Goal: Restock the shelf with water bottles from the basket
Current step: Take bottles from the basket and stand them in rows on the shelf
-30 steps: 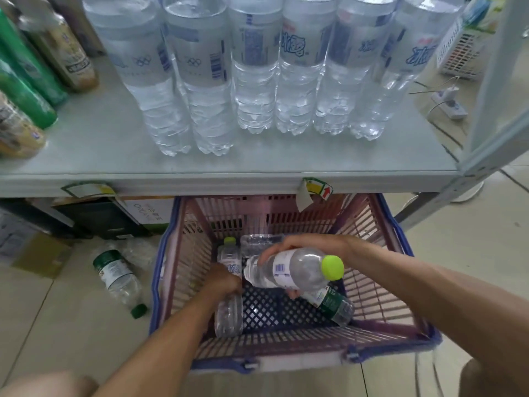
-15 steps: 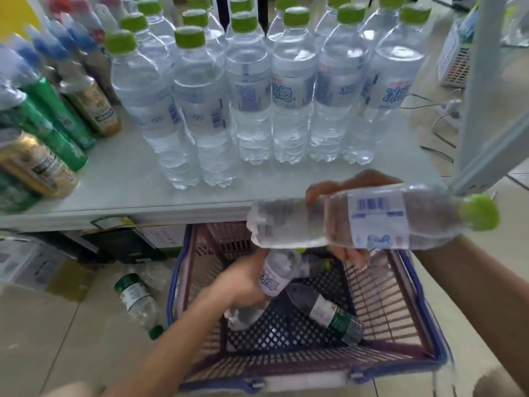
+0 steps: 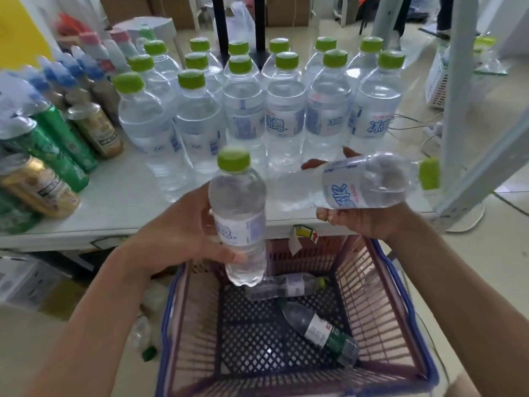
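Pale grey shelf point(image 3: 120, 202) fills most of my feed, and it's pretty packed: rows of green-capped water bottles point(image 3: 286, 118) stand upright across the middle and right. A bunch of green and gold cans point(image 3: 40, 184) lean over on the left end.

I've got both hands busy. My left hand point(image 3: 183, 233) is wrapped round the lower half of an upright bottle point(image 3: 239, 222), thumb in front and fingers curled behind it. It's cap up, hanging in the air over the far rim of the basket point(image 3: 372, 282), right at the shelf's front edge.

My right hand point(image 3: 363, 219) is gripping a sideways bottle point(image 3: 369, 181). The thumb is underneath and the fingertips poke out over the top. Its cap points right and its base points left, and it hovers just above the front right part of the shelf, in front of the standing rows. Can't tell if the base is touching the shelf or not, it's blurry there.

Down in the basket, which sits on the floor under the shelf edge, two bottles lie flat. One is a clear bottle point(image 3: 286, 286) near the far wall. The other is a green-labelled bottle point(image 3: 320, 328) lying diagonally in the middle. They're close but I can't say if they touch.

A yellow price tag point(image 3: 303, 234) hangs off the shelf lip between my hands.
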